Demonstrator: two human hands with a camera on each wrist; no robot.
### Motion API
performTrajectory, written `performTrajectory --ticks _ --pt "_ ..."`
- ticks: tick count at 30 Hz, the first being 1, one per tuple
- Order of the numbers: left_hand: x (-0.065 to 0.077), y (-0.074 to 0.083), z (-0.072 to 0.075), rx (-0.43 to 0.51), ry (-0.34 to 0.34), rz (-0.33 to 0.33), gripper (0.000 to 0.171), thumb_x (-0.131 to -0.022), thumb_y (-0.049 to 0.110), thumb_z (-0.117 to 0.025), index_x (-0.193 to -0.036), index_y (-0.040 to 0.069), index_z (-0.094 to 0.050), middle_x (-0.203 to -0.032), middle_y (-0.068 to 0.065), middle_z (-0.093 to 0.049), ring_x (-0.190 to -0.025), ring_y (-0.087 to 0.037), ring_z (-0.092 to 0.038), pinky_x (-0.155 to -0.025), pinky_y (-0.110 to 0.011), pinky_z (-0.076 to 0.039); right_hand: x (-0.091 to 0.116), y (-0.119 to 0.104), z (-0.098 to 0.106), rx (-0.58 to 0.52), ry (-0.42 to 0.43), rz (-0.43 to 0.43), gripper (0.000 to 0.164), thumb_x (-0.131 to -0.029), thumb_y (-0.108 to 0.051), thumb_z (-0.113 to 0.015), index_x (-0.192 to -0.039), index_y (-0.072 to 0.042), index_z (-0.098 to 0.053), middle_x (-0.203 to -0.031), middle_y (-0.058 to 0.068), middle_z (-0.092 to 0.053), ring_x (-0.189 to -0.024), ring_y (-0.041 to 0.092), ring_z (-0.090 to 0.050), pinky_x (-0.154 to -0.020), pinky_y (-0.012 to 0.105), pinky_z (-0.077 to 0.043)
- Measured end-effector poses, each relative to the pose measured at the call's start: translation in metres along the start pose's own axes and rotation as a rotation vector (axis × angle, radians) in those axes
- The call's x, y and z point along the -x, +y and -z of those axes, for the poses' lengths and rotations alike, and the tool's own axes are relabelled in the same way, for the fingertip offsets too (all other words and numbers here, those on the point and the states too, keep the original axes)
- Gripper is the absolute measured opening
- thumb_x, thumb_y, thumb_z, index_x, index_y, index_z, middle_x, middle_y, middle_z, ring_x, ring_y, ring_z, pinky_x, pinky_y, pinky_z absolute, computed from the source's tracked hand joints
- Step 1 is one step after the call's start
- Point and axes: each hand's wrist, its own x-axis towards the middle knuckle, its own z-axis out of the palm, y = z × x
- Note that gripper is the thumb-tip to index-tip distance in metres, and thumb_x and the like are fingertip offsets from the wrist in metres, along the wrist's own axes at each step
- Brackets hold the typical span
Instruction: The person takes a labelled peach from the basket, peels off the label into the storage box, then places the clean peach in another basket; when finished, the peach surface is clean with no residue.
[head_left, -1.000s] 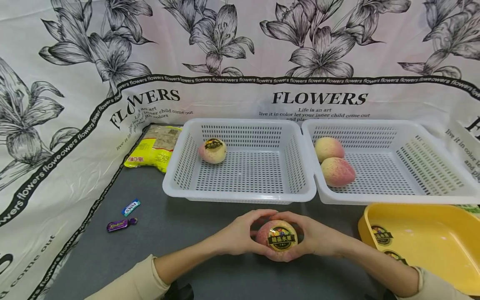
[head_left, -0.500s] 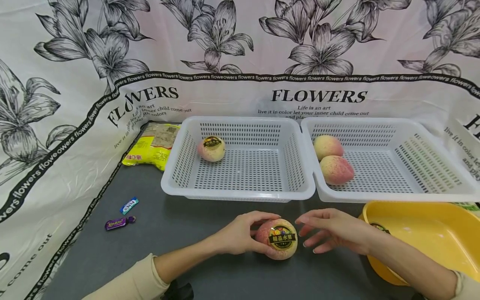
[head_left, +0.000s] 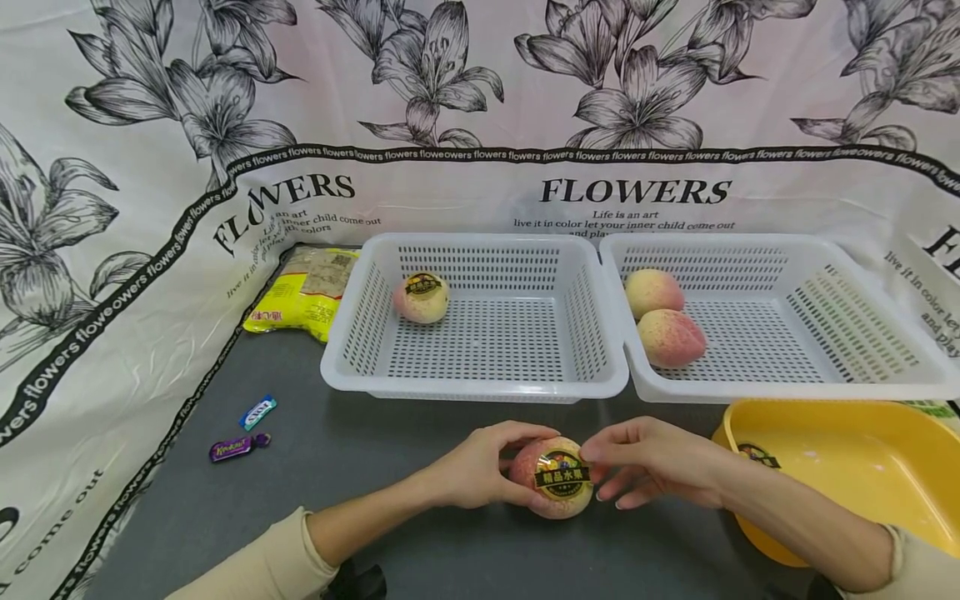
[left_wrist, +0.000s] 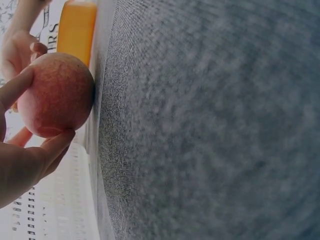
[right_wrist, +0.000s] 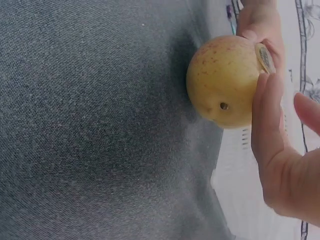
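A pink and cream peach (head_left: 552, 478) with a round black and gold sticker (head_left: 562, 475) sits on the grey table in the head view. My left hand (head_left: 476, 467) grips it from the left, thumb in front and fingers behind. On its other side is my right hand (head_left: 660, 462), fingertips at the sticker's right edge. In the right wrist view, its fingers (right_wrist: 267, 117) lie fairly straight by the sticker, and the thumb stands apart. The left wrist view shows the peach's plain red side (left_wrist: 59, 95) between my left thumb and fingers.
A white basket (head_left: 480, 387) holds one stickered peach (head_left: 422, 298). The right white basket (head_left: 795, 390) holds two peaches without visible stickers. A yellow tub (head_left: 862, 475) with a sticker on its wall stands right. Two small wrapped candies (head_left: 240, 447) and a yellow packet (head_left: 303, 292) lie left.
My right hand has let go of the peach, drawn off to the right, then come back to the sticker's edge. My left hand keeps its grip on the peach.
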Motion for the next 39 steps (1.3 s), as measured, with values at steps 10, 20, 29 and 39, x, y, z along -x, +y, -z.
performTrajectory --ticks 10,20,29,39 --pt "-0.001 -0.001 0.001 -0.029 -0.012 -0.011 0.066 -0.074 0.003 -0.082 -0.132 0.01 -0.053 -0.124 0.003 -0.052 -0.115 -0.01 -0.051 -0.087 -0.022 -0.047 -0.002 -0.009 -0.009 0.155 0.075 0.01 0.029 -0.088 -0.024 -0.07 -0.102 0.001 -0.067 -0.084 0.009 -0.066 -0.071 0.018 -0.062 -0.064 0.031 -0.055" --pt "-0.001 0.0 0.0 -0.043 -0.008 -0.001 0.067 -0.074 0.003 -0.082 -0.133 0.009 -0.052 -0.123 0.002 -0.051 -0.114 -0.011 -0.051 -0.085 -0.021 -0.048 -0.002 -0.011 -0.016 0.236 0.158 0.047 0.02 -0.085 -0.016 -0.073 -0.095 0.0 -0.067 -0.077 0.006 -0.066 -0.067 0.018 -0.062 -0.06 0.032 -0.054" --pt "-0.001 0.002 0.0 -0.06 -0.004 0.011 0.065 -0.075 0.006 -0.082 -0.134 0.01 -0.052 -0.123 0.002 -0.051 -0.116 -0.015 -0.051 -0.086 -0.02 -0.047 0.001 -0.016 -0.018 0.251 0.139 0.069 0.02 -0.086 -0.017 -0.072 -0.093 0.0 -0.065 -0.076 0.006 -0.065 -0.069 0.019 -0.061 -0.062 0.035 -0.055" --pt "-0.001 0.002 0.0 -0.046 -0.009 0.019 0.066 -0.076 0.005 -0.081 -0.134 0.01 -0.051 -0.124 0.002 -0.051 -0.116 -0.014 -0.05 -0.086 -0.021 -0.047 -0.001 -0.018 -0.021 0.275 0.154 0.101 0.021 -0.085 -0.016 -0.073 -0.096 0.001 -0.066 -0.074 0.007 -0.065 -0.068 0.019 -0.06 -0.062 0.034 -0.054"
